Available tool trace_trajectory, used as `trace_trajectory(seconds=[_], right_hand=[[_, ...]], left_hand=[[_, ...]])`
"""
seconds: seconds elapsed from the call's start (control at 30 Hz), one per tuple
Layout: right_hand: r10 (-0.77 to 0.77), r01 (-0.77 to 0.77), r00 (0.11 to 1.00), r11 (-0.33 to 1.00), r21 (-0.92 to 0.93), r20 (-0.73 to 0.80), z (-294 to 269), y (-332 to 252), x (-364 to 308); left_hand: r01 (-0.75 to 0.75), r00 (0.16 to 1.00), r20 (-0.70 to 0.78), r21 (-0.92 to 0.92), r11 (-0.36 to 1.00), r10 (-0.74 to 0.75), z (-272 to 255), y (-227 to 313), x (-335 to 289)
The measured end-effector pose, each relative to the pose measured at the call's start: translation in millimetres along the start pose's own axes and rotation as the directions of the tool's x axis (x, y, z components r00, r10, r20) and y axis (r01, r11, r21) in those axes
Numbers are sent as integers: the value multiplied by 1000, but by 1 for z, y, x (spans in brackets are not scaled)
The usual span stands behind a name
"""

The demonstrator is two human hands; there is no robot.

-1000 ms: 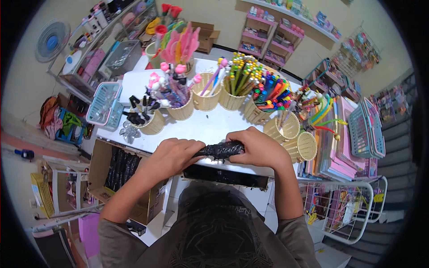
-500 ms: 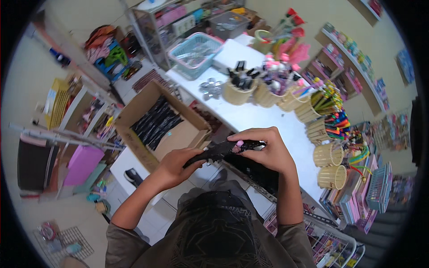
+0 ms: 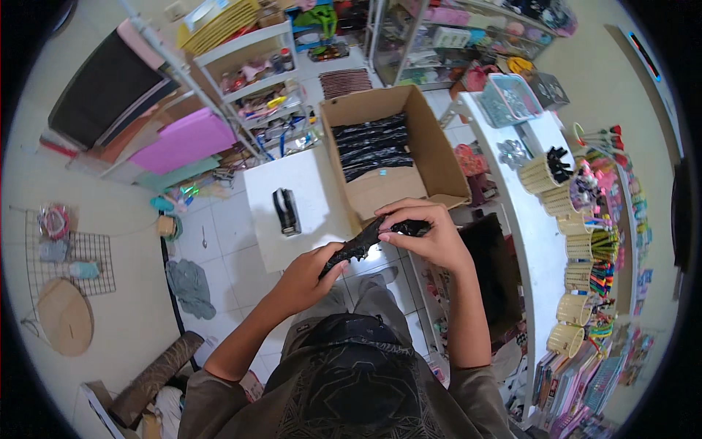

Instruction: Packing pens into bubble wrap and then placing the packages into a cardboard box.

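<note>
A long, narrow bundle in crinkled black plastic (image 3: 356,247) stretches between my two hands in front of my body, its right end higher. My left hand (image 3: 311,274) is closed round its lower left end, thumb along the near side. My right hand (image 3: 428,230) grips the upper right end between thumb and fingers. What the plastic wraps cannot be made out. Just beyond the hands stands an open cardboard box (image 3: 448,150), with several similar black plastic bundles (image 3: 371,146) lying side by side in it.
Left of the box, a white table (image 3: 267,186) carries a black stapler-like tool (image 3: 287,212). A long white counter (image 3: 523,212) on the right bears wicker cups (image 3: 545,174) of pens and a blue basket (image 3: 504,102). A dark open container (image 3: 488,274) sits below the counter.
My view has swung left, so the box and white table now lie nearer the middle. The bundle stays in both hands; the pink spot by my right fingers is mostly covered now.
</note>
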State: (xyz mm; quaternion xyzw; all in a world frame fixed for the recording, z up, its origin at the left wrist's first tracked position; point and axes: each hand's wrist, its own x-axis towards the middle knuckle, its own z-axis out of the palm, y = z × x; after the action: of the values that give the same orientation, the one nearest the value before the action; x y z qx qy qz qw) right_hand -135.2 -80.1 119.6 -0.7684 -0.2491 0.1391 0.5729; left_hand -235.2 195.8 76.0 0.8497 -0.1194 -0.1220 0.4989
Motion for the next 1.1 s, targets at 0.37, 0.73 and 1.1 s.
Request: trace_trajectory(seconds=[0.37, 0.73, 1.1], right_hand=[[21, -18, 993, 1000, -25, 115, 94, -2, 42], [85, -103, 990, 981, -162, -114, 7, -11, -35], [-22, -102, 858, 972, -211, -513, -120, -18, -223]], left_hand=[[239, 971, 146, -615, 751, -190, -21, -59, -60], [67, 928, 368, -301, 951, 51, -9, -8, 12], [-239, 523, 800, -195, 951, 295, 119, 133, 158]])
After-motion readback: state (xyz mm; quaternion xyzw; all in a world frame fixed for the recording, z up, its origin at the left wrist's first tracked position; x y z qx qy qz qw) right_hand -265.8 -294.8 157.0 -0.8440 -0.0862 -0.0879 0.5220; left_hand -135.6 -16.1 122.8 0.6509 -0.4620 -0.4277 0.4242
